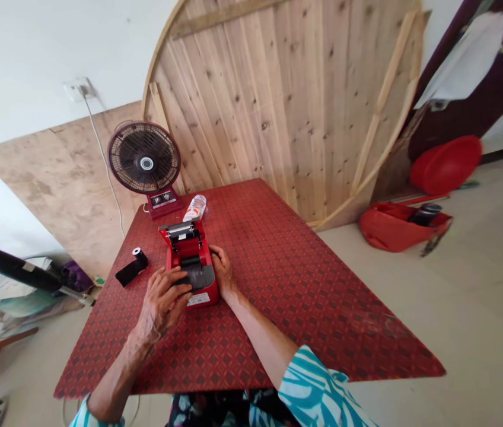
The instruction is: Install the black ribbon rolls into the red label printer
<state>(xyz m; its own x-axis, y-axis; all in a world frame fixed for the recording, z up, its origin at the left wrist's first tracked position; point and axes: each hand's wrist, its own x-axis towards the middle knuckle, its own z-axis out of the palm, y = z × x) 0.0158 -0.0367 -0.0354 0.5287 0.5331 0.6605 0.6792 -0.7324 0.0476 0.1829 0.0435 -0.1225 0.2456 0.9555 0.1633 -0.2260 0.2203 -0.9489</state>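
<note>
A small red label printer (191, 261) with its lid open lies on the red patterned table (287, 284). My left hand (162, 299) rests on the printer's front left part, fingers curled over its dark lower panel. My right hand (222, 270) presses against the printer's right side, fingers closed along its edge. A black roll with a white core (132, 265) lies on the table to the left of the printer, apart from both hands.
A clear plastic bottle (195, 207) lies behind the printer, beside a dark red desk fan (145, 163) at the table's back edge. A large round wooden board (287, 101) leans on the wall. Red basins (445, 163) sit on the floor at right.
</note>
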